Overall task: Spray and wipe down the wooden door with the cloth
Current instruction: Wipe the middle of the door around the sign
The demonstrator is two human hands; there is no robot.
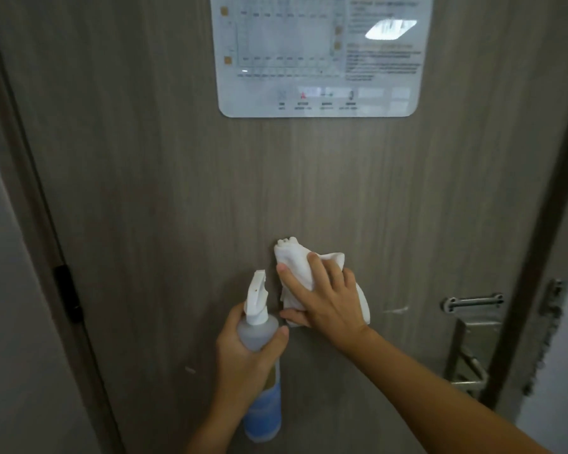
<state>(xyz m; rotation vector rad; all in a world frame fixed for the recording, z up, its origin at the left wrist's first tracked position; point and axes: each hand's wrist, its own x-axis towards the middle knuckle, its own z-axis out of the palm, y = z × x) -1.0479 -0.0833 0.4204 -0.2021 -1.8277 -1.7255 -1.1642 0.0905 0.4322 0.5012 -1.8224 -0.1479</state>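
Grey-brown wood grain fills the view: the wooden door (177, 175) stands upright straight ahead of us. Our right hand (328, 296) presses the white cloth (295, 257) flat against the door, around its lower middle; fingers are spread and fairly straight over the bunched fabric, thumb at the lower left edge of it, so the grip is wide, pressing rather than pinching. Our left hand (246, 352) has its grip wrapped round the neck of the spray bottle (259, 326), just left of and below the cloth, white nozzle pointing up toward the door, blue label on the lower body. Bottle and cloth sit near each other; we cannot tell if they touch. A laminated white notice (318, 57) is fixed higher on the door, print too blurred to read. Metal latch hardware (473, 303) is at the door's right edge, a black hinge (67, 293) at the left frame.
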